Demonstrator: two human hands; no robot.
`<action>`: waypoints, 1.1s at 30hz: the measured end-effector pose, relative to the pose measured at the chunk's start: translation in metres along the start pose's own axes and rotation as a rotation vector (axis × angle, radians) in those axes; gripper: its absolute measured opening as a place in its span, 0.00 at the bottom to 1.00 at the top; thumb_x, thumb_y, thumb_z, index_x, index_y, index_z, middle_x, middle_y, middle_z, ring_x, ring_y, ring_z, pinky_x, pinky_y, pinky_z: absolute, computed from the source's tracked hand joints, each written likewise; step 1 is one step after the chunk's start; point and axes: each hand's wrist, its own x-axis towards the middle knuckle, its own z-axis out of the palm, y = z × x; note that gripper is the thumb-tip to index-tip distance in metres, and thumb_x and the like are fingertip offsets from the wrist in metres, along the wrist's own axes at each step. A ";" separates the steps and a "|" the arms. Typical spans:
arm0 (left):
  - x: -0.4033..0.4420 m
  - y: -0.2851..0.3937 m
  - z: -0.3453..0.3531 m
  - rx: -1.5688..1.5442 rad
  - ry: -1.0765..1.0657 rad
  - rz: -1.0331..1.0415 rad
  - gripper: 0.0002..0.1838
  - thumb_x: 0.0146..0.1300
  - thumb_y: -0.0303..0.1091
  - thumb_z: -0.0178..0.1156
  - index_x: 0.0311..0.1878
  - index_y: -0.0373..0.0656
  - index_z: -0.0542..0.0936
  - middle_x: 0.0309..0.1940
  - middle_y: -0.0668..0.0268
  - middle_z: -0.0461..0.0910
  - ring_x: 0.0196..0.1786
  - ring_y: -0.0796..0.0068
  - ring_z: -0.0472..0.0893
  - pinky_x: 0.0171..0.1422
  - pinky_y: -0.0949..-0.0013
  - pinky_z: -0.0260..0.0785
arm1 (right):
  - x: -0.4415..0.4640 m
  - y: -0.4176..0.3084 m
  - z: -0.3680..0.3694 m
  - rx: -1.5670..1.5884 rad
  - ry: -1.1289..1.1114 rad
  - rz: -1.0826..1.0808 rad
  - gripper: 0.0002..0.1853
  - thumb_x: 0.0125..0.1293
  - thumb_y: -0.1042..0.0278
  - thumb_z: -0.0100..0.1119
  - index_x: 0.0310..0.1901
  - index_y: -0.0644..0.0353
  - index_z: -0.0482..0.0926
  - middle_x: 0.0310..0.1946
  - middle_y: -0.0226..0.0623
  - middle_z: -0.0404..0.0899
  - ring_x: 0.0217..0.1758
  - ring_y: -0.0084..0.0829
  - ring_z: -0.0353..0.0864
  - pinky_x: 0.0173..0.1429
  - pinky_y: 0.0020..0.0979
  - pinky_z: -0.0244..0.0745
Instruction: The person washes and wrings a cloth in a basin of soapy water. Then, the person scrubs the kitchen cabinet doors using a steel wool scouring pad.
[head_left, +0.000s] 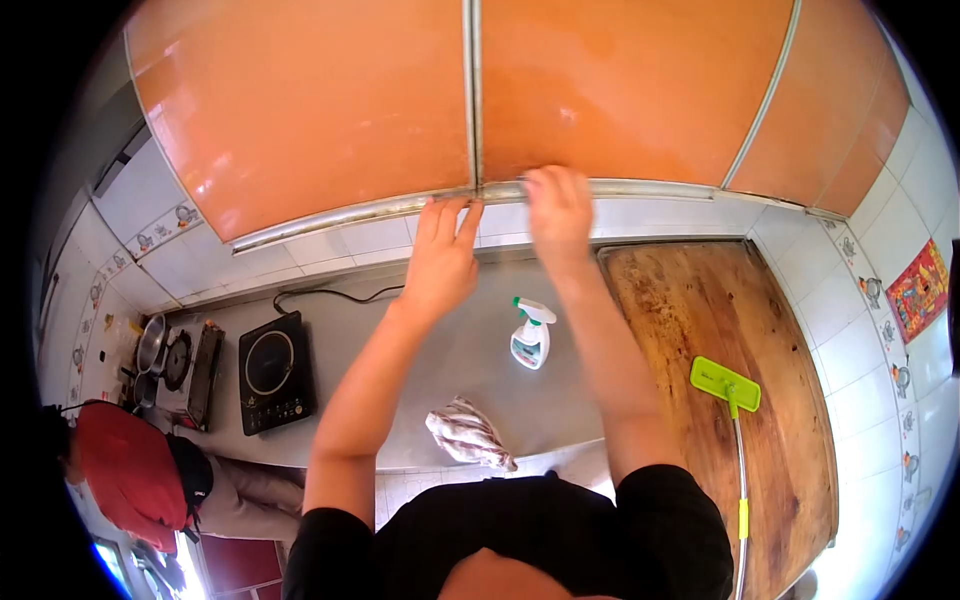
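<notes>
Our shirt [500, 525] lies nearest; ahead, our left hand [441, 260], fingers slightly parted, meets the trim [650, 189] beneath the cabinet [310, 110]. Our right [561, 215] curls there, blurred, its pinch unclear. Dark marks show; how much is done, we cannot tell.

White-tiled walls [832, 325] left, right and behind the counter [565, 405]. Patterned border strip [871, 292] runs down the right side, red poster [917, 290] next to it. Counter top grey, smooth; stained wooden board [655, 300] at right end. Pale tiled floor [398, 492] below front edge. Glare lower right.
</notes>
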 end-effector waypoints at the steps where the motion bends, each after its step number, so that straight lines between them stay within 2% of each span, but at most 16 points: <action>1: -0.004 -0.002 -0.002 -0.010 -0.009 0.011 0.38 0.43 0.17 0.59 0.66 0.29 0.69 0.62 0.49 0.67 0.67 0.46 0.66 0.78 0.41 0.52 | 0.000 0.006 -0.006 0.005 0.040 0.083 0.06 0.55 0.78 0.63 0.36 0.60 0.79 0.38 0.39 0.79 0.44 0.43 0.78 0.48 0.41 0.76; 4: -0.002 -0.004 0.000 -0.027 0.014 0.018 0.39 0.43 0.16 0.59 0.66 0.29 0.68 0.62 0.49 0.66 0.67 0.44 0.65 0.77 0.41 0.53 | 0.001 -0.024 0.017 -0.041 0.054 -0.001 0.07 0.55 0.78 0.65 0.36 0.61 0.79 0.37 0.39 0.79 0.42 0.43 0.78 0.47 0.41 0.76; 5: -0.003 -0.004 0.000 -0.030 0.011 0.020 0.39 0.43 0.16 0.59 0.66 0.28 0.68 0.63 0.48 0.66 0.67 0.44 0.65 0.77 0.41 0.53 | 0.004 -0.038 0.023 0.059 0.052 0.011 0.08 0.54 0.79 0.65 0.37 0.60 0.79 0.37 0.39 0.79 0.42 0.43 0.78 0.46 0.40 0.76; 8: -0.005 -0.006 -0.001 -0.055 0.030 0.017 0.39 0.43 0.16 0.59 0.66 0.28 0.68 0.64 0.48 0.65 0.67 0.44 0.65 0.77 0.41 0.53 | -0.001 -0.011 0.008 0.055 -0.024 -0.060 0.09 0.54 0.78 0.65 0.37 0.60 0.78 0.38 0.39 0.80 0.42 0.42 0.79 0.46 0.39 0.77; 9: -0.004 -0.007 -0.002 -0.045 0.038 0.016 0.39 0.43 0.16 0.59 0.66 0.28 0.68 0.64 0.48 0.65 0.67 0.44 0.65 0.77 0.41 0.53 | 0.000 -0.011 0.002 0.035 0.004 0.015 0.09 0.54 0.78 0.65 0.37 0.60 0.78 0.37 0.39 0.79 0.42 0.42 0.79 0.46 0.39 0.77; 13: -0.004 -0.007 0.000 -0.042 0.035 0.038 0.39 0.43 0.15 0.59 0.66 0.27 0.68 0.65 0.48 0.64 0.66 0.44 0.65 0.77 0.42 0.54 | 0.000 -0.048 0.031 0.056 -0.002 -0.052 0.08 0.56 0.78 0.65 0.38 0.61 0.78 0.37 0.38 0.80 0.42 0.42 0.79 0.47 0.39 0.77; 16: -0.006 -0.018 -0.003 -0.043 0.018 0.061 0.38 0.43 0.15 0.59 0.65 0.27 0.68 0.65 0.49 0.65 0.66 0.45 0.66 0.77 0.43 0.54 | 0.000 -0.025 0.012 0.020 -0.020 -0.032 0.07 0.56 0.79 0.64 0.37 0.61 0.78 0.37 0.39 0.79 0.42 0.42 0.79 0.48 0.39 0.77; 21: -0.007 -0.022 -0.003 -0.056 0.021 0.072 0.36 0.43 0.14 0.59 0.63 0.27 0.70 0.65 0.51 0.67 0.67 0.48 0.66 0.77 0.45 0.55 | -0.003 -0.053 0.029 0.077 0.019 -0.039 0.07 0.56 0.78 0.65 0.37 0.62 0.79 0.37 0.39 0.80 0.43 0.43 0.79 0.47 0.40 0.76; 24: -0.008 -0.027 -0.006 -0.078 0.012 0.088 0.36 0.43 0.14 0.59 0.63 0.27 0.71 0.65 0.51 0.68 0.67 0.49 0.67 0.77 0.45 0.55 | -0.003 -0.032 0.013 -0.022 -0.034 -0.022 0.08 0.56 0.78 0.65 0.37 0.61 0.79 0.37 0.39 0.80 0.43 0.43 0.79 0.48 0.41 0.75; 25: -0.009 -0.028 -0.003 -0.087 0.019 0.091 0.36 0.43 0.14 0.59 0.63 0.27 0.71 0.65 0.51 0.68 0.67 0.49 0.67 0.77 0.45 0.55 | -0.003 -0.028 0.008 -0.049 0.016 0.102 0.08 0.56 0.78 0.65 0.38 0.61 0.79 0.37 0.39 0.80 0.43 0.44 0.78 0.49 0.42 0.75; 28: -0.009 -0.027 -0.001 -0.098 0.041 0.090 0.36 0.43 0.14 0.59 0.63 0.27 0.71 0.65 0.51 0.68 0.67 0.49 0.67 0.77 0.45 0.55 | -0.005 -0.049 0.025 -0.066 0.008 0.016 0.08 0.56 0.77 0.66 0.38 0.62 0.79 0.37 0.39 0.80 0.43 0.44 0.78 0.48 0.42 0.74; 29: -0.008 -0.026 -0.002 -0.096 0.045 0.089 0.36 0.43 0.14 0.59 0.63 0.27 0.71 0.65 0.51 0.68 0.67 0.49 0.66 0.77 0.45 0.55 | -0.003 -0.061 0.029 0.026 0.018 0.013 0.08 0.57 0.78 0.65 0.38 0.62 0.78 0.38 0.39 0.80 0.43 0.44 0.77 0.48 0.42 0.74; 32: -0.008 -0.028 -0.006 -0.130 0.028 0.094 0.37 0.42 0.14 0.59 0.64 0.27 0.71 0.65 0.51 0.68 0.67 0.49 0.66 0.77 0.44 0.54 | -0.008 -0.035 0.020 -0.047 -0.034 -0.024 0.07 0.57 0.78 0.64 0.38 0.62 0.79 0.38 0.40 0.80 0.44 0.44 0.78 0.49 0.43 0.74; 33: -0.009 -0.030 -0.005 -0.121 0.033 0.102 0.37 0.42 0.14 0.59 0.64 0.27 0.71 0.64 0.51 0.68 0.68 0.50 0.66 0.77 0.44 0.54 | -0.007 -0.032 0.012 -0.084 -0.030 0.088 0.07 0.57 0.78 0.64 0.38 0.62 0.78 0.38 0.41 0.79 0.44 0.44 0.78 0.50 0.43 0.74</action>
